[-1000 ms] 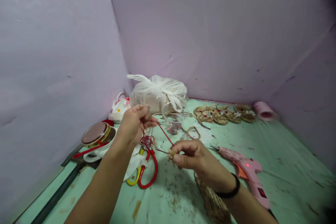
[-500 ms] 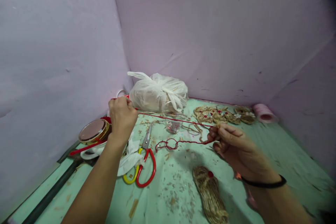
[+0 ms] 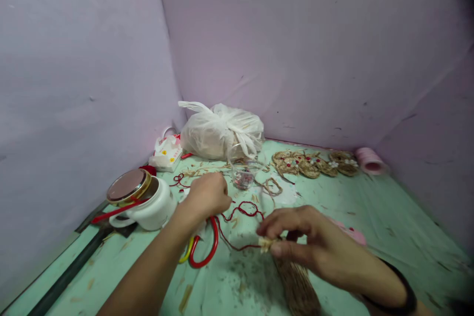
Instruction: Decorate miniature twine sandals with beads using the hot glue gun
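Note:
My left hand (image 3: 210, 193) is closed in a fist over the scissors (image 3: 215, 242), hiding their blades. Whatever its fingers hold, if anything, is out of sight. Beside its fingertips runs red yarn (image 3: 247, 209), looping over the table. Further right, my right hand (image 3: 292, 237) pinches a small cream, straw-like piece (image 3: 265, 244) between thumb and fingers. One strand of the red yarn leads to this piece. Just under the right hand lies a braided straw sole shape (image 3: 298, 286), its upper end covered by the hand.
At left stand a white mug (image 3: 157, 207), a gold-rimmed round lid (image 3: 128, 185) and a tissue pack (image 3: 166, 153). Behind are a tied white plastic bag (image 3: 222, 131) and a small clear cup (image 3: 243, 177). Decorated straw pieces (image 3: 307, 163) and a pink roll (image 3: 370, 161) lie at back right.
My left hand has come down and right, from the tissue pack to the scissors. My right hand has moved nearer, over the straw sole shape. The yarn, stretched between them before, now lies slack.

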### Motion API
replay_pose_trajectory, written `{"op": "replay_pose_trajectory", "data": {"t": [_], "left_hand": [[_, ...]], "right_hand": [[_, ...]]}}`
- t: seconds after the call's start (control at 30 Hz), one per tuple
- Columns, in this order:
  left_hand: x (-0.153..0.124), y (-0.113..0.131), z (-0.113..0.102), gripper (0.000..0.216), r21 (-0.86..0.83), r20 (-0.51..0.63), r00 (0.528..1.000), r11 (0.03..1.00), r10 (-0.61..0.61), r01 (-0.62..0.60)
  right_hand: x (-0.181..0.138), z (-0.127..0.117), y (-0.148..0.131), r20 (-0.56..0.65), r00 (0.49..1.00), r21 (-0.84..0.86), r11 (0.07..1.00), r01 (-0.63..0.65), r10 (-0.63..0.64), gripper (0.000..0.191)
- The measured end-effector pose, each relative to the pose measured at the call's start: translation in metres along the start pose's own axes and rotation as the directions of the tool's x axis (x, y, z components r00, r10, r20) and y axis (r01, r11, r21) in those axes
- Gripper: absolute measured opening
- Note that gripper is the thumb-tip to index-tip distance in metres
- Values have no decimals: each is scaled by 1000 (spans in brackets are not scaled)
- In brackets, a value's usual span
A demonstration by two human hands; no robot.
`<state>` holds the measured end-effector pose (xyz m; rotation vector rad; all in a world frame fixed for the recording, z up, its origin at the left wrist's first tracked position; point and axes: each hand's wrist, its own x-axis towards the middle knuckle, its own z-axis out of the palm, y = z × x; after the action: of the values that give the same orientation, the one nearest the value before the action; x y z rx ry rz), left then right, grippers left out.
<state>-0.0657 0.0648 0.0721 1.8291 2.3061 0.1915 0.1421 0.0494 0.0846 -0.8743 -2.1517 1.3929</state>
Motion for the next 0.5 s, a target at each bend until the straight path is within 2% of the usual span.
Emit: {"op": "replay_pose_trajectory", "data": {"t": [0.13,0.23,0.37,0.5], "left_hand": [[7,4,30,13,-14,67,997,999,-33,34],[12,1,39,15,-47,86,995,998,-40,44],[15,1,34,8,-145,94,996,989,0,14],[12,1,9,9,-366,159,983,930,97,-32]], "right_hand": [[-2,-15,4,-201,973,162,984,-80,112,12],[1,-15,10,-300,940,257,963,-85,163,12],[7,-9,17,-298,933,388,918,-77,204,16],[14,0,20,-251,947,501,864,-50,200,20]]}}
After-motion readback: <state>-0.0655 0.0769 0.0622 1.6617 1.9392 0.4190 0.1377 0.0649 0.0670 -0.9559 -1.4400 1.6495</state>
